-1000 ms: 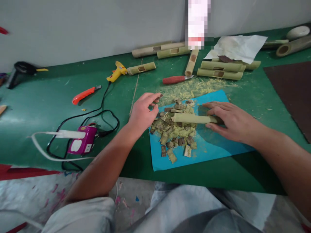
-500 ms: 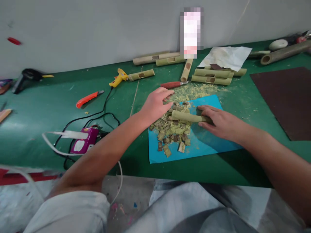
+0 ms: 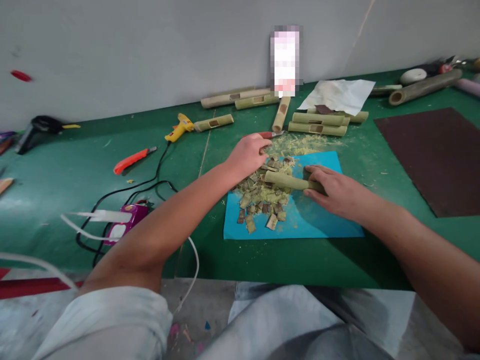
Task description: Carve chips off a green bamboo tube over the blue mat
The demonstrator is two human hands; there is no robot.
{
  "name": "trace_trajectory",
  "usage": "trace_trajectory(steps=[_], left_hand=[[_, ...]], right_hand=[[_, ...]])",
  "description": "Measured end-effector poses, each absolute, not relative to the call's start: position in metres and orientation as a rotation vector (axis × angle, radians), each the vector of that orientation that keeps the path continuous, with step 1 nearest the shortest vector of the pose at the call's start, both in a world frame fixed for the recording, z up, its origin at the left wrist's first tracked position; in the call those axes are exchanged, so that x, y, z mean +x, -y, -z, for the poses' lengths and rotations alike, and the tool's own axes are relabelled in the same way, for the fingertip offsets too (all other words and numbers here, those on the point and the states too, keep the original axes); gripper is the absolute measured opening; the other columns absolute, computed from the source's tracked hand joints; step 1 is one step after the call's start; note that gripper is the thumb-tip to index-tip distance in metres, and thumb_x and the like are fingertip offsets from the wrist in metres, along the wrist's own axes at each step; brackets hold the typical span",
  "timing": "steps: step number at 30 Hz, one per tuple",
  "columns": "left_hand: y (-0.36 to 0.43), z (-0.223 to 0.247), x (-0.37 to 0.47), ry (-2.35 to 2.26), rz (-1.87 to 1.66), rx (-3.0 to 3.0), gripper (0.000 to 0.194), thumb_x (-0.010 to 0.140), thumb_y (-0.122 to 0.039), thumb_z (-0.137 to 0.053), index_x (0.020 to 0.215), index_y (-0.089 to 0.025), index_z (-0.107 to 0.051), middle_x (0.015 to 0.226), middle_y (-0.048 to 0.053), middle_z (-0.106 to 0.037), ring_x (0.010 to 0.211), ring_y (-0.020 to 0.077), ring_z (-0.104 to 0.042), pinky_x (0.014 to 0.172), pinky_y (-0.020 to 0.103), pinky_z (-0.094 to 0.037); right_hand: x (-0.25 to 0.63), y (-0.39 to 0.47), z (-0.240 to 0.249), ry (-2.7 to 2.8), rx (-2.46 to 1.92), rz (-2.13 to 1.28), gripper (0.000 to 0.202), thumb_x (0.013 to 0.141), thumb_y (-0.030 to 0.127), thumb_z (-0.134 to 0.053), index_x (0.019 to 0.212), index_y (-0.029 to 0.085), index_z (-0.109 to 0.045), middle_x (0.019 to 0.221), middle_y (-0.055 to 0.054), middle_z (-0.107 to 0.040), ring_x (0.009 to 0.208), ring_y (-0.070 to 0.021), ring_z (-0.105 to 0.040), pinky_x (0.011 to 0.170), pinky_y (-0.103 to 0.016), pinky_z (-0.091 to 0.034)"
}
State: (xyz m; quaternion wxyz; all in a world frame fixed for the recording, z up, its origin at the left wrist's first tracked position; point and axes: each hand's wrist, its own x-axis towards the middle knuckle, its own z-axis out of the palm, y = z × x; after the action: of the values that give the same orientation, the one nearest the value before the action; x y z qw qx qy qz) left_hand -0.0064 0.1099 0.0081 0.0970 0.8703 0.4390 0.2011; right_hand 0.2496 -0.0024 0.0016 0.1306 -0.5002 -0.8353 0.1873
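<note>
In the head view, my right hand (image 3: 332,190) is closed around the near end of a pale green bamboo tube (image 3: 285,180). The tube points left over a heap of bamboo chips and shavings (image 3: 258,200) on a blue sheet (image 3: 318,227). My left hand (image 3: 249,156) is above the heap's far left edge, its fingers curled together; whatever they hold, if anything, is hidden. Just behind that hand lies a red-handled knife (image 3: 268,135), its handle partly covered by the hand.
Notched bamboo tubes (image 3: 318,129) lie at the back, some under white paper (image 3: 339,97). A yellow glue gun (image 3: 180,127), an orange cutter (image 3: 131,161) and a purple power strip (image 3: 129,220) with cables are leftward. A dark brown board (image 3: 423,160) lies right, on the green table (image 3: 270,262).
My left hand's fingers have drawn together, and the hand now covers more of the knife handle. My right hand keeps the bamboo tube in much the same place. The view has shifted slightly.
</note>
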Motion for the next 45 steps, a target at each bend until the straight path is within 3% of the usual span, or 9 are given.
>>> trace_trajectory(steps=[3,10,18,26,32,39,45], left_hand=[[-0.112,-0.006,-0.005,-1.293,-0.648,2.577,0.036,0.079,-0.009,-0.051,0.108,-0.014,-0.073,0.108,0.009,-0.07,0.089,0.0184,-0.065,0.085,0.032,-0.053],[-0.116,-0.004,-0.004,-1.349,-0.552,2.592,0.032,0.074,-0.016,-0.062,0.104,-0.014,-0.073,0.101,0.009,-0.068,0.075,0.0162,-0.062,0.077,0.031,-0.053],[-0.124,-0.011,-0.009,-1.382,-0.717,2.634,0.042,0.075,-0.006,-0.047,0.106,-0.017,-0.074,0.093,0.007,-0.069,0.081,0.0167,-0.062,0.075,0.028,-0.05],[-0.105,-0.037,-0.006,-1.325,-0.685,2.351,0.035,0.075,-0.012,-0.063,0.108,-0.015,-0.075,0.094,0.005,-0.073,0.079,0.0152,-0.065,0.078,0.028,-0.052],[-0.088,-0.055,-0.021,-1.456,-0.8,2.134,0.029,0.08,-0.026,-0.069,0.106,-0.016,-0.076,0.095,0.005,-0.076,0.084,0.0178,-0.068,0.083,0.032,-0.054],[-0.051,-0.055,-0.048,-1.441,-1.096,2.084,0.026,0.084,-0.026,-0.066,0.107,-0.018,-0.074,0.1,0.004,-0.075,0.084,0.0152,-0.068,0.082,0.032,-0.058],[-0.006,-0.048,-0.051,-1.451,-1.182,2.141,0.02,0.088,-0.025,-0.064,0.105,-0.022,-0.075,0.103,0.002,-0.074,0.089,0.0145,-0.068,0.079,0.026,-0.058]], right_hand=[[0.25,0.003,-0.001,2.412,-1.474,-0.533,0.021,0.092,0.043,-0.047,0.09,0.023,-0.049,0.129,-0.017,-0.06,0.127,-0.0326,-0.054,0.103,-0.05,-0.046],[0.25,0.003,0.0,2.386,-1.469,-0.515,0.019,0.092,0.042,-0.047,0.087,0.024,-0.047,0.123,-0.015,-0.062,0.123,-0.0308,-0.055,0.1,-0.048,-0.047],[0.249,0.005,-0.004,2.382,-1.524,-0.565,0.02,0.092,0.043,-0.046,0.085,0.024,-0.043,0.119,-0.016,-0.06,0.119,-0.0319,-0.056,0.093,-0.048,-0.049],[0.251,0.003,-0.003,2.35,-1.544,-0.558,0.021,0.092,0.044,-0.047,0.083,0.025,-0.042,0.117,-0.014,-0.061,0.115,-0.0302,-0.058,0.093,-0.046,-0.048],[0.257,-0.006,0.004,2.357,-1.517,-0.481,0.021,0.092,0.044,-0.046,0.087,0.024,-0.046,0.119,-0.014,-0.061,0.116,-0.0305,-0.056,0.096,-0.046,-0.047],[0.263,-0.012,0.002,2.36,-1.51,-0.384,0.023,0.092,0.044,-0.048,0.093,0.022,-0.054,0.117,-0.014,-0.064,0.106,-0.0306,-0.061,0.088,-0.048,-0.05],[0.248,0.007,-0.011,2.372,-1.325,-0.18,0.021,0.09,0.039,-0.053,0.094,0.019,-0.059,0.12,-0.018,-0.064,0.11,-0.0337,-0.059,0.091,-0.05,-0.047]])
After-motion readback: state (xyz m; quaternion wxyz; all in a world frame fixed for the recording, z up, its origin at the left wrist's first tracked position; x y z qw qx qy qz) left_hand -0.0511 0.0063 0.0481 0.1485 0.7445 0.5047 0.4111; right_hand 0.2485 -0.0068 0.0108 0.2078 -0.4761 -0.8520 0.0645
